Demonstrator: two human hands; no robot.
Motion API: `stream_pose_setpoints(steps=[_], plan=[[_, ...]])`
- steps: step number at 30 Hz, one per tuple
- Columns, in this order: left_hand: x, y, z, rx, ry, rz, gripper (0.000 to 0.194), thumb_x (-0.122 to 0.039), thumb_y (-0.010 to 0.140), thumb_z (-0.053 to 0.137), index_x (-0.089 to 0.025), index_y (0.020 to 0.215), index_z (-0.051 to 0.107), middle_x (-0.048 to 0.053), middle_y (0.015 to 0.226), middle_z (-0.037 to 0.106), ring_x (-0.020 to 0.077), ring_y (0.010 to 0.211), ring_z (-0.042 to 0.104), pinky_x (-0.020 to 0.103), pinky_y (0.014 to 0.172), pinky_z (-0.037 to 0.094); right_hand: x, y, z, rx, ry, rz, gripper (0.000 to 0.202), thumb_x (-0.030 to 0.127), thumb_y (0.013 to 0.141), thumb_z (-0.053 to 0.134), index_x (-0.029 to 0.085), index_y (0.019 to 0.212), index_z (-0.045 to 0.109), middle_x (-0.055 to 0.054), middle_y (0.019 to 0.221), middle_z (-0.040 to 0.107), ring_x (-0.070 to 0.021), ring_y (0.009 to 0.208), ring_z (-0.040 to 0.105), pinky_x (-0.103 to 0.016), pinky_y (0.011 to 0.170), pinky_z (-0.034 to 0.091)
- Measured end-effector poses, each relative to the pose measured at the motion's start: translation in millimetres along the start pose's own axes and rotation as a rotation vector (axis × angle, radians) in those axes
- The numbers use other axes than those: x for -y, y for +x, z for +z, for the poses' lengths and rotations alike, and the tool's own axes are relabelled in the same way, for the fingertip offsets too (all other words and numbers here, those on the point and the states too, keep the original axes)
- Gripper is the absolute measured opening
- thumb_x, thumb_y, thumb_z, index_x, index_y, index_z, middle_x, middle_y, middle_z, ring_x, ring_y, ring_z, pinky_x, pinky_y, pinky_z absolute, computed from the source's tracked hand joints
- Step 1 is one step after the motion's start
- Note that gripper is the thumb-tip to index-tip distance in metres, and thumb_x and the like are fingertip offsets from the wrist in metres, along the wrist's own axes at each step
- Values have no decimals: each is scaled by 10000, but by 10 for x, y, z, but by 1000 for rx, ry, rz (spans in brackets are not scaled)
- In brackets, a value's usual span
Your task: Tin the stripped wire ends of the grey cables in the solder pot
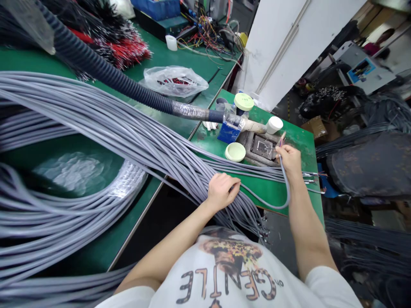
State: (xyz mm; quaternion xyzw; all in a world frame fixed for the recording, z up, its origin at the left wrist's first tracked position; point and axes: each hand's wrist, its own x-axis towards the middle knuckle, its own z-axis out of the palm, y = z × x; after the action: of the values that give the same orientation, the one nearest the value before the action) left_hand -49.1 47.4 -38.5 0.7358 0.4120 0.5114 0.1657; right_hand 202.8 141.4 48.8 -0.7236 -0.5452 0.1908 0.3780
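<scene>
My right hand (289, 161) pinches a grey cable (285, 182) near its stripped end, where thin coloured wires (282, 139) stick up. It is at the right edge of a square metal pot (263, 147) with a shiny dark surface. My left hand (222, 191) rests with curled fingers on a thick bundle of grey cables (180, 160); whether it grips one is hidden. Several cables run from the bundle across the small green table, their stripped ends (310, 175) at its right edge.
A ribbed hose (128, 83) reaches over to the pot beside a blue box (229, 131). Around it stand an open round tub (235, 152), a white jar (275, 124) and a yellow-lidded jar (244, 102). A plastic bag (175, 81) lies behind.
</scene>
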Motion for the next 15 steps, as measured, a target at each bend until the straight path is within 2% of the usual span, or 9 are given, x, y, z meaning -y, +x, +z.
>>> stream_pose_setpoints(steps=[2, 4, 6, 8, 11, 13, 15], plan=[[-38, 20, -10, -17, -54, -31, 66, -194, 832, 602, -198, 835, 668, 15, 703, 675, 136, 649, 563, 310, 665, 360, 183, -329, -54, 39, 230, 8, 277, 372, 747, 614, 176, 573, 524, 33, 483, 538, -80, 398, 414, -218, 439, 325], [-124, 64, -5, -57, -196, -131, 60, -219, 824, 624, -199, 824, 680, 14, 702, 672, 139, 670, 571, 310, 691, 390, 355, -655, -91, 83, 387, -9, 307, 347, 767, 630, 178, 554, 488, 42, 466, 501, -72, 403, 396, -213, 437, 307], [-263, 129, 32, -83, -453, -319, 89, -265, 815, 647, -191, 838, 691, 23, 729, 668, 140, 696, 582, 300, 704, 430, 486, -938, -112, 102, 449, -17, 301, 341, 799, 626, 177, 578, 503, 46, 467, 484, -68, 414, 374, -211, 438, 289], [-437, 205, 108, -51, -788, -536, 173, -311, 785, 684, -183, 901, 692, 32, 776, 670, 135, 708, 590, 277, 683, 459, 557, -1149, -115, 106, 458, -22, 298, 349, 823, 618, 179, 600, 516, 49, 469, 469, -69, 424, 361, -215, 439, 281], [-691, 308, 262, 9, -1217, -737, 319, -332, 706, 757, -180, 974, 674, 29, 819, 675, 121, 701, 596, 241, 645, 465, 575, -1320, -94, 105, 438, -39, 298, 362, 827, 624, 183, 611, 526, 47, 488, 478, -76, 438, 382, -220, 444, 301], [-812, 353, 349, -17, -1364, -785, 312, -330, 689, 771, -174, 940, 672, 16, 792, 662, 108, 673, 585, 233, 637, 463, 564, -1372, -85, 116, 443, -51, 293, 368, 826, 627, 184, 618, 533, 43, 506, 493, -80, 446, 404, -221, 444, 318], [-876, 380, 394, -52, -1407, -802, 257, -327, 706, 759, -167, 887, 673, -4, 728, 627, 94, 625, 556, 232, 623, 457, 552, -1411, -99, 149, 457, -55, 295, 382, 838, 612, 183, 631, 547, 40, 518, 505, -81, 446, 423, -219, 443, 332]])
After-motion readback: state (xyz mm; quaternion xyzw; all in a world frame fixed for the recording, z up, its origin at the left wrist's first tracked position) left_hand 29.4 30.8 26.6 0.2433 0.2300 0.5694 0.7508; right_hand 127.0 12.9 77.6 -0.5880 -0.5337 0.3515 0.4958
